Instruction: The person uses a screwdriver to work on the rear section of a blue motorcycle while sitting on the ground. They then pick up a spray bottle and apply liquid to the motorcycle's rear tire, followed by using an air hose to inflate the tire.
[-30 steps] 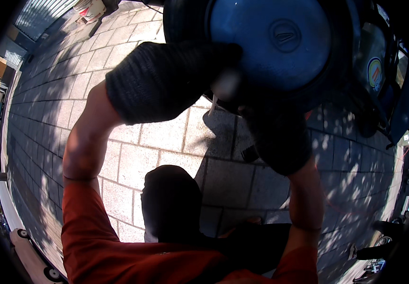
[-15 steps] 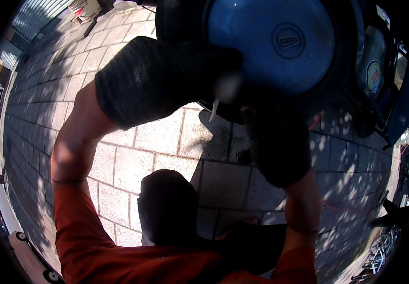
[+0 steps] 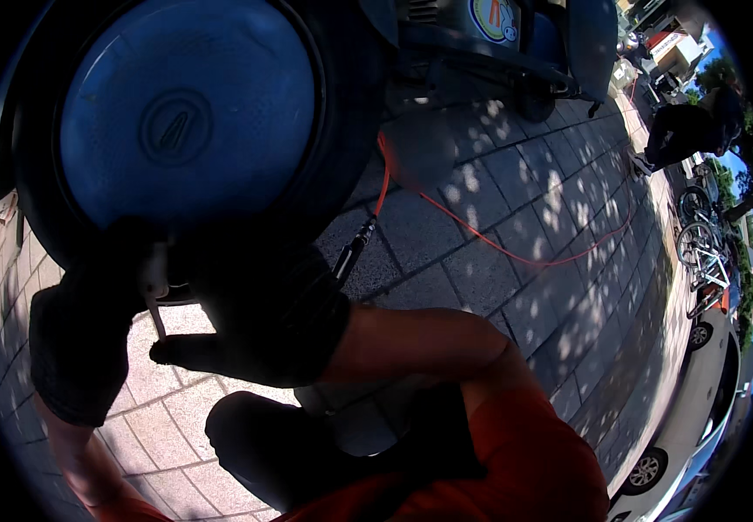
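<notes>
A large round blue disc point(image 3: 246, 96) with a ringed oval mark sits inside a wide black tyre-like rim point(image 3: 342, 148), above my hands. My left hand point(image 3: 85, 339), in a dark glove, is at the rim's lower edge, with its fingers closed by a small pale tool point(image 3: 155, 271) with a thin stem. To its right is my right hand point(image 3: 268, 313), also gloved, close against the rim. Its thumb stretches out leftward below the stem, apart from the hand; deep shadow hides its other fingertips.
An orange cable point(image 3: 490, 242) with a dark connector point(image 3: 355, 250) runs over the paving point(image 3: 446, 287). Dark machinery point(image 3: 472, 43) with a round sticker stands upper right. Farther right are a person point(image 3: 690, 130), bicycles point(image 3: 703, 257) and a pale car point(image 3: 681, 426).
My view has swung right, so the blue disc and both hands now appear farther left. The cable, person and car show more fully. Both hands stay at the rim, and my right thumb now stretches out.
</notes>
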`<control>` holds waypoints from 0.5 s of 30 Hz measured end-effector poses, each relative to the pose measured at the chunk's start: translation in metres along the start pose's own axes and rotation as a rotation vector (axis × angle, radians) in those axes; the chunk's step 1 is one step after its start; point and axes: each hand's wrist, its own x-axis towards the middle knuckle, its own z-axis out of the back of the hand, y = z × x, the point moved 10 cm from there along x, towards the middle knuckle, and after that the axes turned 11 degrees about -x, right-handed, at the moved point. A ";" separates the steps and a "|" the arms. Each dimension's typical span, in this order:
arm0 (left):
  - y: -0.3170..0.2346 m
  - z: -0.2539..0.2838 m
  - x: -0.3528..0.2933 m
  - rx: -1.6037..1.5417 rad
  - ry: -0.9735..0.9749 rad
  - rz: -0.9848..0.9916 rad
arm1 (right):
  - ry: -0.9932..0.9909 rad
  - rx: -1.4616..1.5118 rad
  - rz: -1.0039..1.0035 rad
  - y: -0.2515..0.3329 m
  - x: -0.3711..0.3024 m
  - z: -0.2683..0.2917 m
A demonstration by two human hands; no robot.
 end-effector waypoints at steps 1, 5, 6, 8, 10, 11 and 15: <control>-0.006 -0.002 0.002 -0.008 -0.005 -0.017 | 0.017 0.014 -0.007 -0.006 -0.002 0.003; -0.012 -0.016 0.010 0.085 0.048 0.043 | -0.041 0.050 -0.031 -0.020 -0.016 0.013; -0.017 -0.013 0.008 0.131 0.051 0.010 | -0.073 0.051 -0.009 -0.015 -0.018 0.016; -0.017 -0.009 0.003 0.221 0.066 -0.030 | -0.136 0.029 -0.005 -0.011 -0.017 0.020; -0.011 -0.004 0.002 0.150 0.067 -0.053 | -0.246 0.027 0.000 -0.007 -0.015 0.024; -0.009 -0.003 0.002 0.151 0.049 -0.078 | -0.157 0.053 -0.011 -0.006 -0.009 0.016; -0.010 -0.006 0.007 0.113 0.026 -0.094 | -0.114 0.143 0.015 -0.008 -0.010 0.009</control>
